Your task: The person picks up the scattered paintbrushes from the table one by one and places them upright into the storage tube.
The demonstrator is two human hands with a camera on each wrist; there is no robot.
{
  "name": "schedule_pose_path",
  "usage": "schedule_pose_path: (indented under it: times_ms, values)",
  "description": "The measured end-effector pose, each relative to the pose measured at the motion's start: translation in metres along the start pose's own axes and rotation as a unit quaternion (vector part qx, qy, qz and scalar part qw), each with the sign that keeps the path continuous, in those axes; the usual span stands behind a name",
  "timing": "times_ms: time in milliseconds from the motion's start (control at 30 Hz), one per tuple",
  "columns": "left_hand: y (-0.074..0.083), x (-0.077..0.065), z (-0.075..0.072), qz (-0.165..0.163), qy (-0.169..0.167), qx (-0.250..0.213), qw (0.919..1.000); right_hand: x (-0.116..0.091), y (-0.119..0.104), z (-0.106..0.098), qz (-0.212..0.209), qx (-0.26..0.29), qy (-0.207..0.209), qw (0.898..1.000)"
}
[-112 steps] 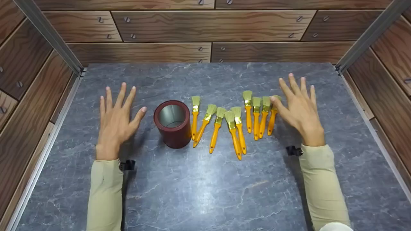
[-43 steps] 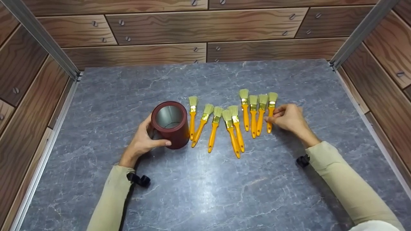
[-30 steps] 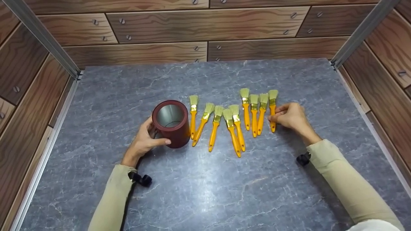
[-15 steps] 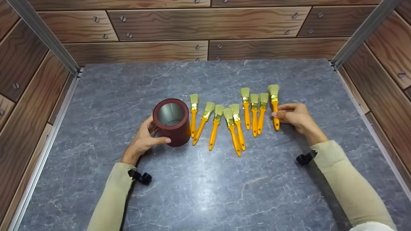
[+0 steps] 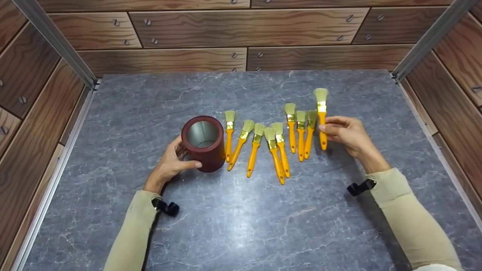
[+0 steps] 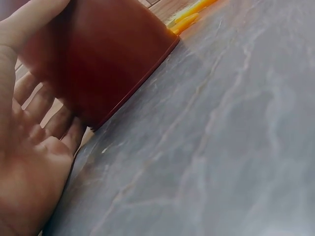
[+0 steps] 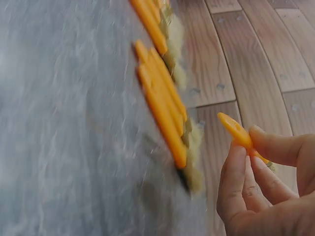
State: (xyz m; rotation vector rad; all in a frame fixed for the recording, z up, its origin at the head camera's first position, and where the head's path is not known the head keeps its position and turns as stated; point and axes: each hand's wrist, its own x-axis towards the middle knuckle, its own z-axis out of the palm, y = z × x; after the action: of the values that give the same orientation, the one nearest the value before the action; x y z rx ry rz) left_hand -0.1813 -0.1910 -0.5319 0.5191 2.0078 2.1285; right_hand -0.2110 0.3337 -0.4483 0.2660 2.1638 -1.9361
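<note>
A dark red, open-topped can (image 5: 206,160) stands upright on the table, its grey inside bare. My left hand (image 5: 169,164) grips it from the left, thumb across the near side and fingers behind; the left wrist view shows the palm beside the can's wall (image 6: 98,64). On the right, my right hand (image 5: 348,133) pinches a paintbrush (image 5: 322,124) by its orange handle, bristles pointing away from me. In the right wrist view that handle (image 7: 234,129) is between thumb and fingertips, raised off the table. Most of its bristles are hidden there.
Several more paintbrushes with orange handles lie in a spread row between the can and my right hand, among them a middle brush (image 5: 255,150) and a right-hand brush (image 5: 310,133). Wood-patterned walls (image 5: 244,30) enclose the grey marbled table (image 5: 241,218) at back and sides.
Both hands, first flat on the table, came to the can and the rightmost paintbrush. The right hand has since lifted that brush and moved it away from me. The can stays put.
</note>
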Motion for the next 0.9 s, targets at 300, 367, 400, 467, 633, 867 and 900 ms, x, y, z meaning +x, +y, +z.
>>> schedule_pose_path:
  times_ms: [300, 367, 400, 467, 633, 867, 900]
  values:
    - [0.001, 0.0, -0.001, -0.003, -0.005, -0.008, 1.0, -0.014, -0.018, 0.026, -0.053, 0.065, -0.028, 0.996]
    - [0.001, -0.001, 0.0, -0.003, -0.007, -0.011, 0.9999, -0.017, -0.022, 0.033, -0.069, 0.073, -0.036, 0.994]
    - [0.001, -0.001, 0.0, -0.003, -0.007, -0.012, 0.9999, -0.018, -0.024, 0.036, -0.076, 0.073, -0.04, 0.994]
    - [0.0, -0.001, -0.001, -0.002, -0.006, -0.012, 0.9999, -0.02, -0.029, 0.043, -0.092, 0.071, -0.048, 0.992]
    - [-0.002, -0.002, -0.002, 0.0, -0.002, -0.014, 0.9999, -0.024, -0.042, 0.061, -0.127, 0.054, -0.07, 0.988]
    - [-0.001, 0.0, -0.001, 0.003, 0.0, -0.022, 0.9998, -0.027, -0.06, 0.09, -0.165, 0.039, -0.101, 0.98]
    - [-0.001, 0.0, -0.001, 0.004, -0.001, -0.021, 0.9998, -0.027, -0.063, 0.095, -0.166, 0.039, -0.106, 0.98]
